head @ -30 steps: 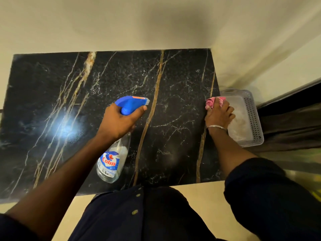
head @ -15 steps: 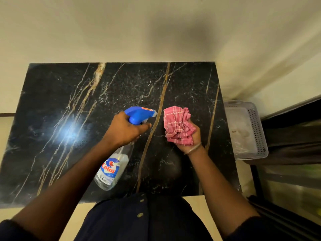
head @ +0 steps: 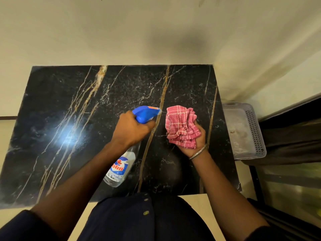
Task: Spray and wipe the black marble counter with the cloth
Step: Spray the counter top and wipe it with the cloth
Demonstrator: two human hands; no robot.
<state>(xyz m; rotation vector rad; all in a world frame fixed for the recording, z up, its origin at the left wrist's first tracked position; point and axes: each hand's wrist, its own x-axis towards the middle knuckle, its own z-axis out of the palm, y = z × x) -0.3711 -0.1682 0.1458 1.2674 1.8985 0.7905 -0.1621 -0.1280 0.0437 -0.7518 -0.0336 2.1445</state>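
The black marble counter [head: 73, 129] with gold and white veins fills the middle of the view. My left hand [head: 132, 129] grips the neck of a clear spray bottle [head: 119, 167] with a blue trigger head, held above the counter. Its nozzle points right, at a crumpled pink checked cloth [head: 181, 126]. My right hand [head: 194, 141] holds that cloth from below, palm turned up, just right of the nozzle.
A pale perforated plastic basket [head: 255, 129] sits just off the counter's right edge. A cream wall runs behind the counter. A dark frame and glass stand at the right. A bright light reflection shows on the counter's left half.
My right hand has brought the pink cloth from the counter's right edge near the basket to the centre, palm up, beside the nozzle. The left hand and bottle have hardly moved.
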